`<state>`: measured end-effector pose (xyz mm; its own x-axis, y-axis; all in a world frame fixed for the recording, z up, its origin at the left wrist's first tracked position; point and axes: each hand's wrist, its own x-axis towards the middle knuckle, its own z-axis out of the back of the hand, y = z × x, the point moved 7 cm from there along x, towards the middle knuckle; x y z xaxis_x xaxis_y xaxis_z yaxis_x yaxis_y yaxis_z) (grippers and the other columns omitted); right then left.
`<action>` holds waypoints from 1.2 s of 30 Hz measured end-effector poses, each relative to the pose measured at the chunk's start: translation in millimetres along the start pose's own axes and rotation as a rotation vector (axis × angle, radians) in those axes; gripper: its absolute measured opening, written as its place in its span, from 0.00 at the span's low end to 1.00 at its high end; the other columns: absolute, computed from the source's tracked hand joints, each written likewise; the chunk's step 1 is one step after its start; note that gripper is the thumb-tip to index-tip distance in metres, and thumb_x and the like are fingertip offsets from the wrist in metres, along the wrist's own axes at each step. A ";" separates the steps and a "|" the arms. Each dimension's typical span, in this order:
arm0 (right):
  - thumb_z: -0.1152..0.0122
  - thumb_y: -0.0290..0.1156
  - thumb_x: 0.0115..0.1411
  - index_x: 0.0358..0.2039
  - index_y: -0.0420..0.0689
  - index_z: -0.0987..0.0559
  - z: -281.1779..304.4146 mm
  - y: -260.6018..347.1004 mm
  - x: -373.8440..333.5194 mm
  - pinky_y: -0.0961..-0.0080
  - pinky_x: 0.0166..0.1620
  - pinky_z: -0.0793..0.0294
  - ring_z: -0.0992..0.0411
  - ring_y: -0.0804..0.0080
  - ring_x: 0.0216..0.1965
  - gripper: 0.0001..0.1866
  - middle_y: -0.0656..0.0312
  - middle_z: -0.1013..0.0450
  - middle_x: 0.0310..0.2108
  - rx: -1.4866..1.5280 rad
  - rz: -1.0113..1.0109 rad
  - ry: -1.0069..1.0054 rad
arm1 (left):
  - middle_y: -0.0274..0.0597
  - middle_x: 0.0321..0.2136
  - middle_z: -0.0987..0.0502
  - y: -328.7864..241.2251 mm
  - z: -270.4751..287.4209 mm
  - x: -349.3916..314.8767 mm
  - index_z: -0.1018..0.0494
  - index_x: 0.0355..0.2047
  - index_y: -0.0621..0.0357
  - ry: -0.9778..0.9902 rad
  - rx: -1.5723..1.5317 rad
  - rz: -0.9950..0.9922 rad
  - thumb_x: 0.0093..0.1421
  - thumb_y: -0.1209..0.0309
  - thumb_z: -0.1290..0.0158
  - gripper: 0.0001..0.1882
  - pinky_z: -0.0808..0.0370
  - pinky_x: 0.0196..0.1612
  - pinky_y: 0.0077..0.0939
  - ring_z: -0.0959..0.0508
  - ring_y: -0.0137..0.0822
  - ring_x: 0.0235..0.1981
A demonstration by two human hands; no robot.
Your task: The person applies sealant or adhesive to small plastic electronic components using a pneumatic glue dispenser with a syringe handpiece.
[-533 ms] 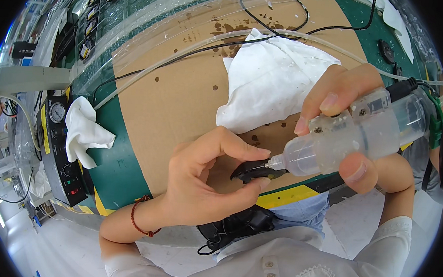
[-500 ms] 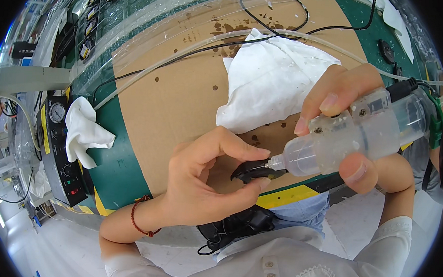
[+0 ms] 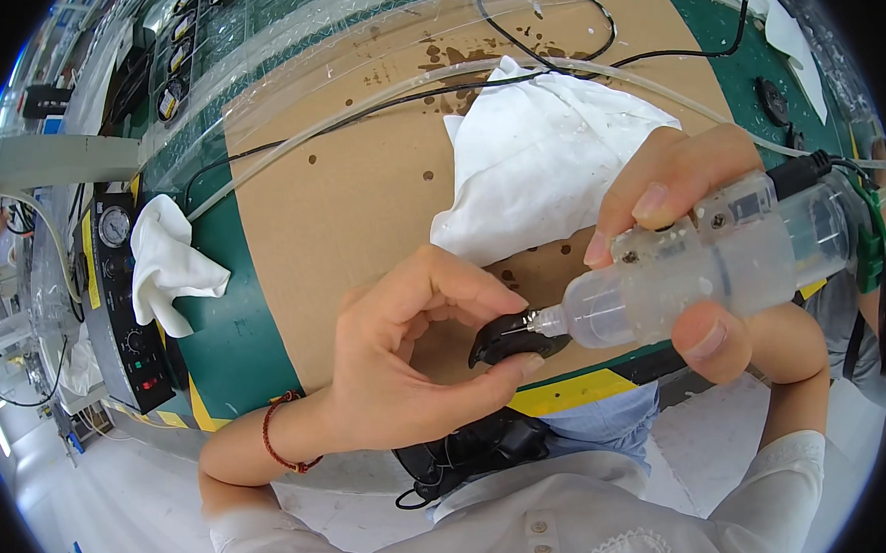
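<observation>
The left hand [image 3: 398, 374] pinches a small black part [image 3: 508, 338] between thumb and fingers. The right hand [image 3: 724, 261] grips a clear syringe-like dispenser [image 3: 704, 270], its tip touching the part above the cardboard-covered table [image 3: 347, 191].

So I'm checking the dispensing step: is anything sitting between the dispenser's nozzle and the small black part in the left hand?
Nothing visible. The clear dispenser in the right hand has its nozzle tip right at the black part, which the left hand pinches between thumb and fingers. The white cloth lies behind on the cardboard, out of the way.
</observation>
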<state>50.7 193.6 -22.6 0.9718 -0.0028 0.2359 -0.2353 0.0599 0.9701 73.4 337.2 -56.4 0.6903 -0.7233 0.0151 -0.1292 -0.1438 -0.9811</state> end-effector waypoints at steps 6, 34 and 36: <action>0.43 0.50 0.41 0.33 0.50 0.41 -0.6 0.4 0.8 0.83 0.31 0.36 0.36 0.76 0.26 0.26 0.58 0.36 0.26 0.000 0.011 0.012 | 0.46 0.36 0.31 -2.1 -5.4 1.6 0.36 0.36 0.69 0.154 0.141 0.031 0.40 0.88 0.46 0.20 0.35 0.45 0.25 0.30 0.32 0.39; 0.46 0.49 0.43 0.33 0.46 0.41 1.3 4.3 2.9 0.87 0.27 0.37 0.37 0.78 0.24 0.25 0.58 0.36 0.24 -0.033 0.170 -0.009 | 0.45 0.32 0.28 3.4 0.8 0.1 0.33 0.33 0.70 0.005 0.041 0.094 0.42 0.83 0.45 0.16 0.29 0.35 0.16 0.26 0.27 0.31; 0.47 0.51 0.44 0.33 0.46 0.41 2.6 2.3 2.9 0.87 0.28 0.38 0.38 0.78 0.24 0.25 0.58 0.36 0.24 -0.050 0.109 -0.074 | 0.45 0.32 0.28 3.4 1.5 -0.6 0.33 0.34 0.70 0.004 0.036 0.092 0.42 0.83 0.45 0.16 0.29 0.35 0.16 0.26 0.27 0.31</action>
<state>53.0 191.2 -19.5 0.9361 -0.0667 0.3455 -0.3368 0.1140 0.9346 73.7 338.2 -60.0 0.6740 -0.7349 -0.0751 -0.1664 -0.0519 -0.9847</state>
